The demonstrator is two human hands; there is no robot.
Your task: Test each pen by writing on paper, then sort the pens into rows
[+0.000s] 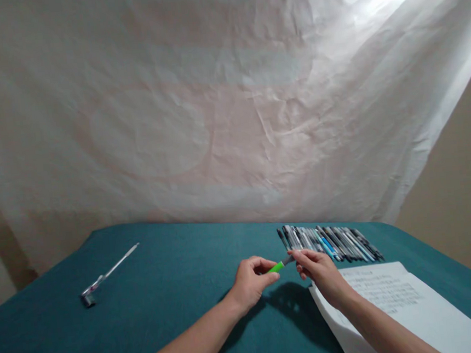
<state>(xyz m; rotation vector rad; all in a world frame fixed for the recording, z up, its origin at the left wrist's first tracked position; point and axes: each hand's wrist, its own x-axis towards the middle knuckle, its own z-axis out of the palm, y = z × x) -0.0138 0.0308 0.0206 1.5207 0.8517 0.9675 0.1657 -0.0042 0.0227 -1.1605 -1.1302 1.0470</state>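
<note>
A bright green pen (276, 267) with a grey end is held up over the table between both hands. My left hand (253, 282) pinches its green barrel between thumb and fingers. The fingertips of my right hand (318, 271) are closed on the grey end, which they partly cover. Beneath my right forearm lies a stack of white paper (433, 313) with lines of handwriting on its upper part. Just beyond my right hand, a row of several pens (336, 242), mostly black, grey and clear with a few blue, lies side by side.
The table (159, 293) has a dark teal cover. At its left lies a thin silver rod (117, 265) with a dark, bulky near end. A wrinkled whitish sheet (212, 101) hangs behind the far edge.
</note>
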